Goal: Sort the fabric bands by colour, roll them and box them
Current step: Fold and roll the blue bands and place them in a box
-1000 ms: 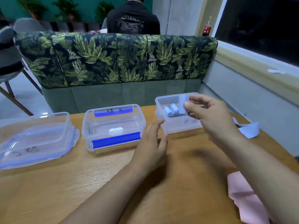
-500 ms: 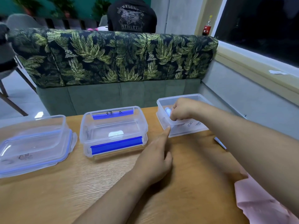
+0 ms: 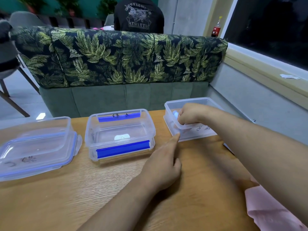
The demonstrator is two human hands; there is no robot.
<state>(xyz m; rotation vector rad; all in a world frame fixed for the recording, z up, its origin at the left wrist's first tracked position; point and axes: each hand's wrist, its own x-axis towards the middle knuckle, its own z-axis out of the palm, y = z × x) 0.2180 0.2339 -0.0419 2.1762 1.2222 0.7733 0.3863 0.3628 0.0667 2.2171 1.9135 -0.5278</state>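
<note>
Three clear plastic boxes stand in a row on the wooden table (image 3: pixel 66 200). My right hand (image 3: pixel 190 114) reaches down into the right box (image 3: pixel 200 133), fingers curled over a light blue rolled band (image 3: pixel 175 113) that peeks out beside the knuckles. What else lies in that box is hidden by the hand. My left hand (image 3: pixel 165 165) rests on the table, its outstretched index finger touching the right box's near left corner. A pink fabric band (image 3: pixel 270 212) lies flat at the table's lower right, partly under my right forearm.
The middle box (image 3: pixel 88 132) has blue clip strips and holds no bands. The left box (image 3: pixel 70 125) sits on its blue-rimmed lid. A leaf-patterned sofa (image 3: pixel 116 60) backs the table, with a person (image 3: pixel 138 15) seated behind it. A wall and window ledge run along the right.
My right hand carried the light blue roll from above the right box down into it. My left hand slid forward until its index finger touched that box's corner.
</note>
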